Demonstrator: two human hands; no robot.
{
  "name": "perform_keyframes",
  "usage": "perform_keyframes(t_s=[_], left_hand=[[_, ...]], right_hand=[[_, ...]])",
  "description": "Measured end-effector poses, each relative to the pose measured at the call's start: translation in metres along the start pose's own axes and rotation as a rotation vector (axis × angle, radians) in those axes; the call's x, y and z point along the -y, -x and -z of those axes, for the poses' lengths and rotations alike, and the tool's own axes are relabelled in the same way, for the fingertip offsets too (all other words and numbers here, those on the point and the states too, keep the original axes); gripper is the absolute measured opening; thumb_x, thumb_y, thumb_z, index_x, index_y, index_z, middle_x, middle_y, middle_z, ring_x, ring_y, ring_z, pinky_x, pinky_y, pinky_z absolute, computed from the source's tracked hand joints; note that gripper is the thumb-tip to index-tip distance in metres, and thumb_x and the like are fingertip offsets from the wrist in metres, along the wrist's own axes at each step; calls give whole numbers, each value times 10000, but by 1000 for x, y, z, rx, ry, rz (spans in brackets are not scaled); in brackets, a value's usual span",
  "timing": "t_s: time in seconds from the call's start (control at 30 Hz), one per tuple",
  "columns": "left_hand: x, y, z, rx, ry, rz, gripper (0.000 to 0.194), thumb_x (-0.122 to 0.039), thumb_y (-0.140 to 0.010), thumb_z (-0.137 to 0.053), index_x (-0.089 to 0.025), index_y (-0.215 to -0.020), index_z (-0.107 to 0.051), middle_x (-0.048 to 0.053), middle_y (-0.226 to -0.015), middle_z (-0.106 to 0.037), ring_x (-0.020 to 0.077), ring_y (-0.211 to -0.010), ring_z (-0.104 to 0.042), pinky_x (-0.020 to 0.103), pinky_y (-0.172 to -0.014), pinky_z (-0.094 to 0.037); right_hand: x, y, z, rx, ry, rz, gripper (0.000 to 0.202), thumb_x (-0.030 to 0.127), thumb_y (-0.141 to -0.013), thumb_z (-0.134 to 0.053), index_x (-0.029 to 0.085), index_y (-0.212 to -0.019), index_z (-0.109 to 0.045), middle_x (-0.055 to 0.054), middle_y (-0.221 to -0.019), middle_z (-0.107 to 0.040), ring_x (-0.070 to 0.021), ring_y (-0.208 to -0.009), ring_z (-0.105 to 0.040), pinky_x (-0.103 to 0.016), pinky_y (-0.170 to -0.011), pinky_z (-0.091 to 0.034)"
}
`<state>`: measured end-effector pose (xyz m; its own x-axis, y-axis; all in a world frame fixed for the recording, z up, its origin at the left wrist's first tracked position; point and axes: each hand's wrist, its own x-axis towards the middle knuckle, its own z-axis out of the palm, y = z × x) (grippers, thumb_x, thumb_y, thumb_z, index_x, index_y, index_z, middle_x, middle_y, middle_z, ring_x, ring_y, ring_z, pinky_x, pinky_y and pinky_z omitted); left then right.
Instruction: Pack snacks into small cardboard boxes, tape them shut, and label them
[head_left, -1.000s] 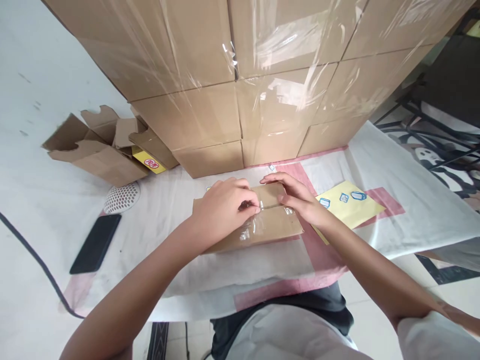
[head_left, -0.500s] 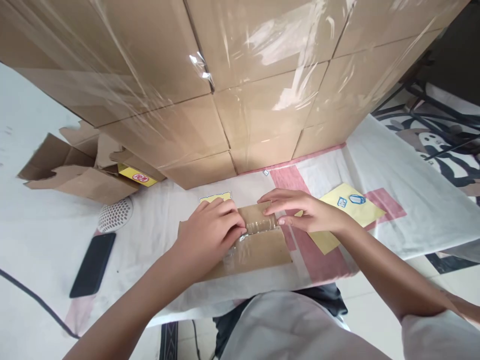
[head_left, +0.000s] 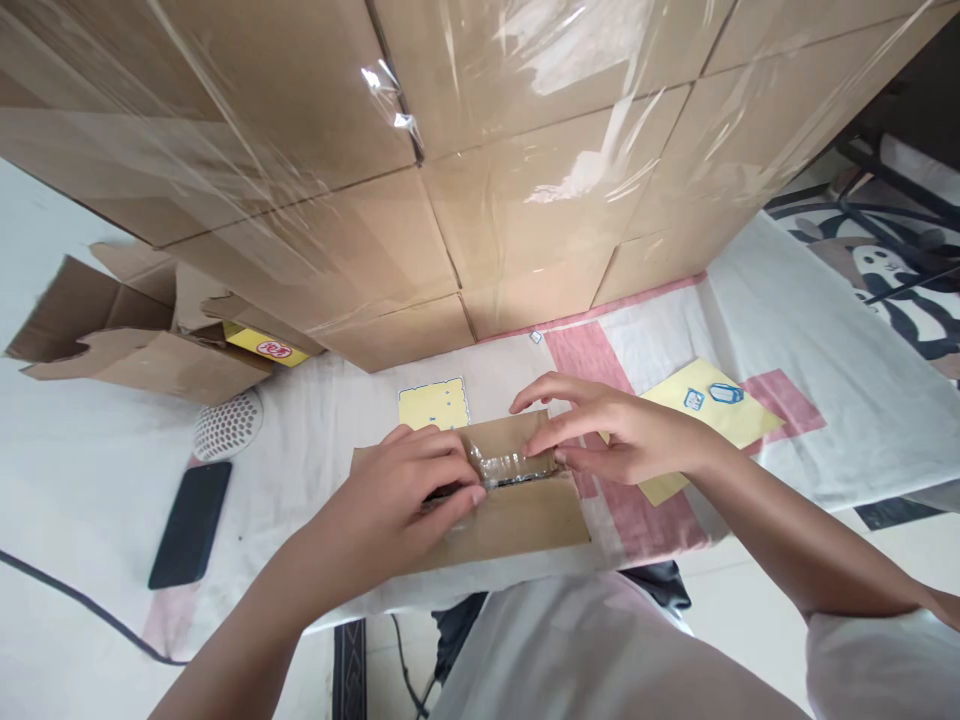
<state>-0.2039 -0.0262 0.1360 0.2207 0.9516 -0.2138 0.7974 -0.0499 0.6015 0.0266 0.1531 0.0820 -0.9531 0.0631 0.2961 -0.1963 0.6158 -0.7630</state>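
Observation:
A flat piece of brown cardboard lies near the table's front edge, with shiny clear tape across its middle. My left hand grips the cardboard's taped fold, its fingers bent together and the thumb pressed along the near side. A dark gap shows under these fingers. My right hand rests at the cardboard's right end with its fingers spread, the fingertips touching the upper flap and the tape's end. Behind the cardboard lies a yellow card with a blue outline.
A tall wall of cardboard under clear film stands at the back. An open carton and a black phone are at the left. Yellow paper with blue drawings lies right on the cloth-covered table. A cable crosses the left side.
My left hand has shifted slightly left and down, uncovering the yellow card. A dark gap has opened along the tape. My right fingers are more spread. The view has tilted a little.

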Motion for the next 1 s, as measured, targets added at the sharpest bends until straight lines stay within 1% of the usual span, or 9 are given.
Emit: perform_keyframes(t_s=[0.07,0.17,0.27,0.37,0.47,0.57,0.77,0.93,1.0], left_hand=[[1,-3,1,-2,23,4,235,-255,-1022,-528,-244,-840,-676,-29,-902,-686,144,-867,-632,351,-835,-407],[3,-5,1,-62,72,25,207,-252,-1002,-557,-249,-841,-687,-29,-892,-699,138,-849,-640,329,-835,-450],[4,-5,-1,-117,139,68,187,-255,-977,-594,-255,-834,-714,-22,-858,-709,128,-795,-642,279,-721,-467],[1,-4,-1,-151,213,128,170,-232,-942,-630,-258,-822,-746,-16,-845,-723,119,-752,-652,247,-627,-455],[-4,-3,-1,-205,242,152,162,-212,-913,-658,-257,-795,-760,-20,-822,-731,113,-726,-660,240,-626,-471],[-8,-2,-2,-253,234,140,157,-210,-906,-670,-253,-783,-757,-26,-787,-724,105,-700,-655,234,-614,-471],[-4,0,-11,-321,184,232,154,-216,-920,-626,-235,-780,-687,-39,-716,-650,86,-588,-547,231,-540,-418],[-4,2,-9,-264,101,174,118,-252,-949,-607,-247,-852,-674,-27,-780,-653,106,-669,-553,247,-601,-423],[-6,2,-8,-225,62,169,72,-305,-940,-639,-246,-905,-661,-13,-821,-648,123,-688,-551,265,-612,-427]], right_hand=[[-4,-1,-1,-16,49,74,333,42,-959,-542,234,-1161,-724,-131,-1350,-616,-212,-1260,-610,-381,-954,-562],[-10,0,-6,-89,101,135,334,34,-991,-496,235,-1173,-692,-128,-1339,-656,-206,-1219,-631,-402,-954,-561],[-12,2,-15,-178,116,149,278,58,-1015,-479,223,-1152,-656,-125,-1248,-698,-210,-1171,-646,-396,-921,-568],[-11,2,-25,-229,173,101,199,95,-1022,-512,226,-1123,-622,-99,-1185,-702,-203,-1157,-627,-373,-927,-561],[-12,-1,-32,-258,248,66,161,104,-1027,-498,230,-1091,-575,-75,-1122,-673,-176,-1076,-613,-316,-855,-558],[-16,-5,-35,-285,313,129,168,66,-997,-459,219,-1044,-508,-86,-1073,-623,-174,-995,-597,-287,-744,-542],[-12,-5,-30,-162,360,121,231,26,-919,-431,222,-1034,-474,-90,-1100,-589,-183,-944,-588,-285,-674,-511],[-3,-3,-23,-68,366,71,223,51,-950,-408,198,-1005,-567,-110,-1148,-626,-190,-929,-609,-312,-699,-508],[1,-4,-21,-36,294,-16,238,77,-980,-386,193,-1024,-589,-109,-1172,-649,-184,-922,-632,-313,-699,-515]])
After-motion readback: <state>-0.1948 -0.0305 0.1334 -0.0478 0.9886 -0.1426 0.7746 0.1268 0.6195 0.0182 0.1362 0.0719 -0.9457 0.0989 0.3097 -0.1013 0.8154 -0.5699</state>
